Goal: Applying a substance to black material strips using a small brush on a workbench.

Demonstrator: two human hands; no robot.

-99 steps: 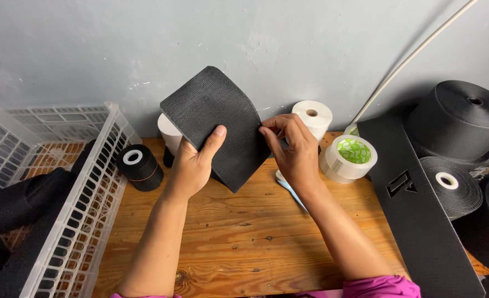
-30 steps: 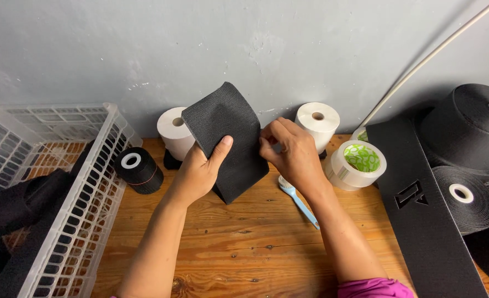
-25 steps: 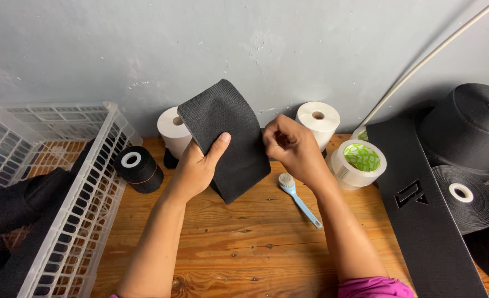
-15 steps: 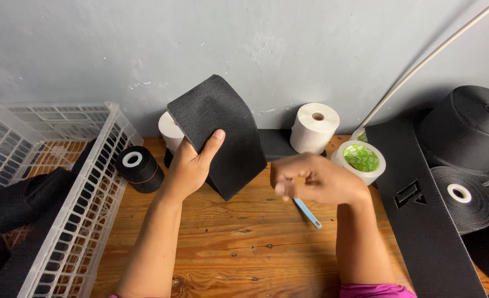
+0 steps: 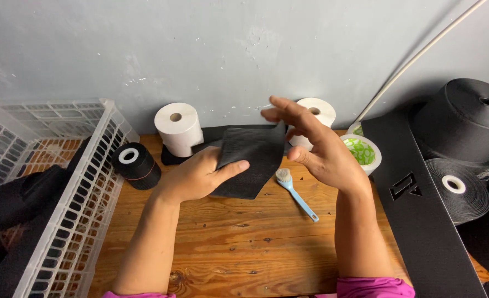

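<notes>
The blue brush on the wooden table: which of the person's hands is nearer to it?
Right. The right hand hovers open just above and right of the blue brush; the left hand is further left, holding the black fabric piece.

Two white rolls stand by the wall, one at the left (image 5: 178,128) and one at the right (image 5: 316,113). Three black rolls are in view: a small one (image 5: 137,164) beside the one white basket (image 5: 62,221), a large one (image 5: 465,118) at far right and a flatter one (image 5: 457,190) below it. There is one black fabric piece (image 5: 251,160), one blue brush (image 5: 295,192), one green-patterned tape roll (image 5: 361,152) and one long black panel (image 5: 421,209).
</notes>
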